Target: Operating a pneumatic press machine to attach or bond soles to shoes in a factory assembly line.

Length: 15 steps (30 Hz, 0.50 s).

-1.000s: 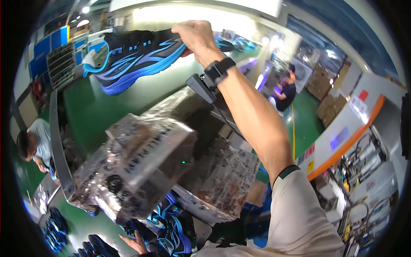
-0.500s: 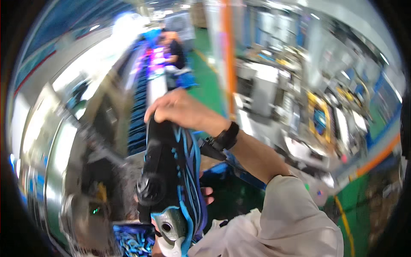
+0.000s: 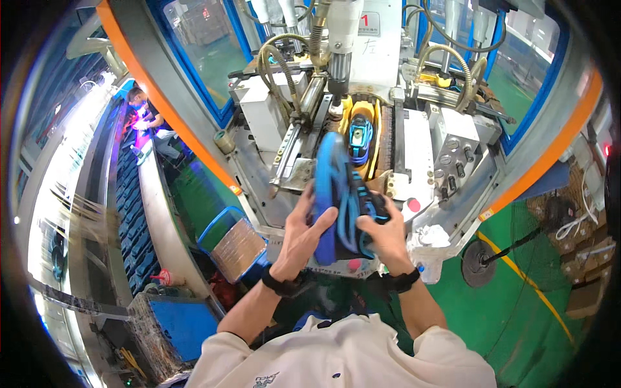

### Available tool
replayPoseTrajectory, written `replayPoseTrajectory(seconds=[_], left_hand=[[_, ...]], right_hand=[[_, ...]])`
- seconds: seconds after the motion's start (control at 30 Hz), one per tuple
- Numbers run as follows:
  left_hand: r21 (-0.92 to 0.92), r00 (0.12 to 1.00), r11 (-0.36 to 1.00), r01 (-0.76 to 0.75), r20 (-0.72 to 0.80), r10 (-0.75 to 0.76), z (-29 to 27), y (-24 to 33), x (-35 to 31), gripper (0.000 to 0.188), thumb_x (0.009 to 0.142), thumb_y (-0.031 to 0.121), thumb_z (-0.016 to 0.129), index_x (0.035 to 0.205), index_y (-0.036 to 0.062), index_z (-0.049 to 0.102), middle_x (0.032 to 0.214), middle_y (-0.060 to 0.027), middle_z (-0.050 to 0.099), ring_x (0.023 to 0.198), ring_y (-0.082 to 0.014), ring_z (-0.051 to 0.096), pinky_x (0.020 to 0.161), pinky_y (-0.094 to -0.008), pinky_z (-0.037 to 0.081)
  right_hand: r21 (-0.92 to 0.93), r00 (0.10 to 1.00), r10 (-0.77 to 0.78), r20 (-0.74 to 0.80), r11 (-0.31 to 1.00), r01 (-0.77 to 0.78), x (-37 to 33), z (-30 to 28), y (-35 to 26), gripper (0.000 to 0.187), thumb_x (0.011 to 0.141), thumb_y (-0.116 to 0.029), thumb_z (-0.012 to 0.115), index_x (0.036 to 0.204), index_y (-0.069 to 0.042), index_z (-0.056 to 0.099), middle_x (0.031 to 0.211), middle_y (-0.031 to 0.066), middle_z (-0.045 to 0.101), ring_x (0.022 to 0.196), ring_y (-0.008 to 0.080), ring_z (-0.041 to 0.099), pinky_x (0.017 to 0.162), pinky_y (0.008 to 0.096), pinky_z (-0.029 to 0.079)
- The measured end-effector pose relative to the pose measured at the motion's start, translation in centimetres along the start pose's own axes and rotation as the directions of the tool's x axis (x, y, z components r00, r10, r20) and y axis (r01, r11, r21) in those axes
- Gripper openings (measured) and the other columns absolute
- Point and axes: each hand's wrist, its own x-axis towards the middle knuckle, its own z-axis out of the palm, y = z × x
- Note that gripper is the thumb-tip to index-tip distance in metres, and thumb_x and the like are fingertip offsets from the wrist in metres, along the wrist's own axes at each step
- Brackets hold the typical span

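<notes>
A blue, purple and black shoe (image 3: pixel 333 194) is held up on edge in front of me, one end pointing away. Around its left side my left hand (image 3: pixel 301 231) is closed, thumb along the blue and purple sole. My right hand (image 3: pixel 388 238) grips the shoe's black and blue strapped upper from the right. Just beyond, another blue and black shoe (image 3: pixel 360 136) sits in a yellow cradle (image 3: pixel 376 145) of the machine. The held shoe covers part of that cradle's near end.
Metal clamp blocks (image 3: pixel 417 152) and hoses surround the cradle. A blue-framed stool (image 3: pixel 236 249) stands at the left, beside a long conveyor (image 3: pixel 162 213). Farther along it a person (image 3: pixel 152 116) sits. A pedestal fan's round base (image 3: pixel 479 263) is on the floor at right.
My view has turned right, from the conveyor to the machine. The shoe, upright before with my right hand at its top, is now held from both sides in front of the cradle.
</notes>
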Motion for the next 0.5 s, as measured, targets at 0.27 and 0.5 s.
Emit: replayPoseTrajectory(seconds=[0.27,0.5], left_hand=[[0.376,0.963,0.889,0.262,-0.157,-0.218,0.4,-10.9,23.5,0.047,0.076,0.029,0.077,0.106,-0.0035,0.063,0.098,-0.014,0.069,0.089,-0.0212,0.066,0.081,-0.0338,0.05],[0.718,0.93,0.591,0.367,-0.281,-0.236,2.2,-20.9,34.4,0.071,0.072,0.021,0.073,0.128,-0.0098,0.04,0.123,-0.0286,0.058,0.113,-0.0382,0.059,0.098,-0.0414,0.047]], right_hand=[[0.057,0.85,-0.139,-0.508,0.979,0.194,3.9,-11.3,-0.2,0.053,0.073,-0.007,0.068,0.124,0.0,0.054,0.1,0.0027,0.06,0.085,0.01,0.056,0.078,0.0238,0.046],[-0.324,0.717,-0.283,-0.637,0.942,0.083,5.3,-13.3,-2.9,0.05,0.074,-0.006,0.067,0.122,0.001,0.054,0.101,0.0043,0.06,0.088,0.0123,0.056,0.084,0.0258,0.047]])
